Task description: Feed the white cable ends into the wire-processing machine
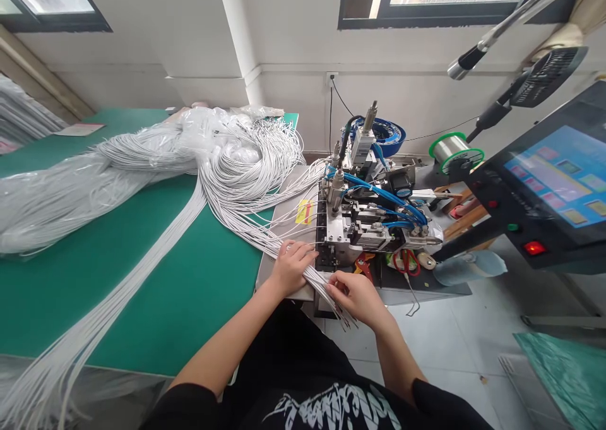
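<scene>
A bundle of thin white cables runs from a large coiled heap across the table to the machine's front edge. My left hand is closed over this bundle, just in front of the machine. At the bundle's loose ends my right hand pinches at the cables with thumb and forefinger; which strands lie between the fingertips is hard to make out. The dark-tipped cable ends stick out below my right hand. Beside both hands stands the wire-processing machine, with several single white cables leading into its left side.
Plastic-wrapped cable bundles lie on the green table. A solder wire spool and blue bowl stand behind the machine. A control screen hangs at right. Red-handled scissors and a plastic jug are near the machine.
</scene>
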{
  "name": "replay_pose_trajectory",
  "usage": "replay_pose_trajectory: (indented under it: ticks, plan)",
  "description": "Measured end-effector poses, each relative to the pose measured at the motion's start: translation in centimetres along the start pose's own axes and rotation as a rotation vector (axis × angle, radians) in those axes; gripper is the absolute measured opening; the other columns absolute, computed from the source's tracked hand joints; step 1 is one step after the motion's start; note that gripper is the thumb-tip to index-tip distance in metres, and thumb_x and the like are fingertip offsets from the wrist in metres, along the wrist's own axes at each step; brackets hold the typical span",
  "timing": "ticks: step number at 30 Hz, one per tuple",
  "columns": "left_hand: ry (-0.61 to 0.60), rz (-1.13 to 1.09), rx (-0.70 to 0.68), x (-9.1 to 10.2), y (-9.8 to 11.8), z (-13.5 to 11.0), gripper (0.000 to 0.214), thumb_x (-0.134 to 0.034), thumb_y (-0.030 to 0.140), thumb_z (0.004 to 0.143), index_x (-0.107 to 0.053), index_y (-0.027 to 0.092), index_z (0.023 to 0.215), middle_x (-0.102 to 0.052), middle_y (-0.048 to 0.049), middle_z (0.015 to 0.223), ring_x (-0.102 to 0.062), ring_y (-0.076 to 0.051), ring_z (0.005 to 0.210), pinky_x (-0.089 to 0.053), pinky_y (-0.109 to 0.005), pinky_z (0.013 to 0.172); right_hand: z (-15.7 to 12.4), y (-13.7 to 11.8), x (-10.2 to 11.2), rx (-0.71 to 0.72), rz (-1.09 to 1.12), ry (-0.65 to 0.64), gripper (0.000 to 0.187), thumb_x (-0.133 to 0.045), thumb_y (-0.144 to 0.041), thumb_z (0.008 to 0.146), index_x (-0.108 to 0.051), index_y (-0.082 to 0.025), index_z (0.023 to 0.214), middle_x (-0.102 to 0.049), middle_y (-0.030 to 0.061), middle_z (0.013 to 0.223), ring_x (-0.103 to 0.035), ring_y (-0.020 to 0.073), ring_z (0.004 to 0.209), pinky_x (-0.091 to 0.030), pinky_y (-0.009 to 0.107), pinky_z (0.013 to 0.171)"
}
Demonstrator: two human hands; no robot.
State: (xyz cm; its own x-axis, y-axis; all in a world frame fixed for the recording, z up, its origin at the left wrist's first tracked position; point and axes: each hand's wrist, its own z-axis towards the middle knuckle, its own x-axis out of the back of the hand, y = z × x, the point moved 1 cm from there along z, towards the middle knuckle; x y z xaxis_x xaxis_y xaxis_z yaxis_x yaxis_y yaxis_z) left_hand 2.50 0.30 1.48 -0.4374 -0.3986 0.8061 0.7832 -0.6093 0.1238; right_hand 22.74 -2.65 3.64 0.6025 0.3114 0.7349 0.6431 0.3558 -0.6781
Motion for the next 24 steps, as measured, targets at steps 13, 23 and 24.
replay_pose_trajectory:
  ticks: [13, 23, 24]
  plan:
    - [0.030, -0.009, 0.009, 0.6, 0.1, -0.2, 0.031, -0.048, 0.015, 0.089, -0.061, 0.022, 0.116, -0.071, -0.0032, 0.100, -0.064, -0.016, 0.089, -0.033, -0.036, 0.095, 1.0, 0.9, 1.7, 0.016, 0.169, 0.329, 0.022, -0.048, -0.035, 0.091, -0.056, -0.020, 0.076, -0.058, 0.0029, 0.068, -0.050, 0.0155, 0.060, -0.039, 0.027, 0.057]
    - [0.127, -0.029, -0.008, 0.7, -0.1, -0.8, 0.026, -0.042, 0.014, 0.095, -0.066, 0.023, 0.095, -0.073, 0.0015, 0.083, -0.064, -0.013, 0.075, -0.031, -0.036, 0.089, 0.7, 2.0, 2.0, -0.038, 0.284, 0.296, 0.025, -0.051, -0.040, 0.090, -0.056, -0.020, 0.077, -0.053, -0.0003, 0.063, -0.045, 0.0137, 0.056, -0.036, 0.026, 0.053]
    - [0.129, -0.036, -0.022, 0.7, -0.2, -0.8, 0.025, -0.042, 0.013, 0.094, -0.066, 0.023, 0.094, -0.073, 0.0022, 0.083, -0.064, -0.012, 0.074, -0.031, -0.035, 0.088, 0.6, 2.0, 1.9, -0.045, 0.301, 0.285, 0.025, -0.052, -0.041, 0.090, -0.057, -0.019, 0.078, -0.053, -0.0003, 0.063, -0.046, 0.0138, 0.056, -0.036, 0.026, 0.053]
